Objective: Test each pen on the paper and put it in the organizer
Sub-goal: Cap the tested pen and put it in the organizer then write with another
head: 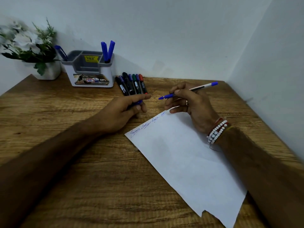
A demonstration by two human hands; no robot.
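Observation:
My right hand (190, 104) grips a clear-barrelled blue pen (166, 96) above the top corner of the white paper (185, 158); its blue front end points left. My left hand (125, 109) rests on the table just left of it, fingers curled around a small blue piece, apparently the pen's cap (138, 102). Several blue scribbles run along the paper's upper left edge. A row of several marker pens (131, 84) lies on the table behind my left hand. The grey and white organizer (90, 71) stands at the back with three blue pens (107, 51) upright in it.
A white pot with white flowers and green leaves (31, 45) stands at the back left beside the organizer. The wooden table (74, 162) meets walls at the back and along the right. The paper's near corner is torn.

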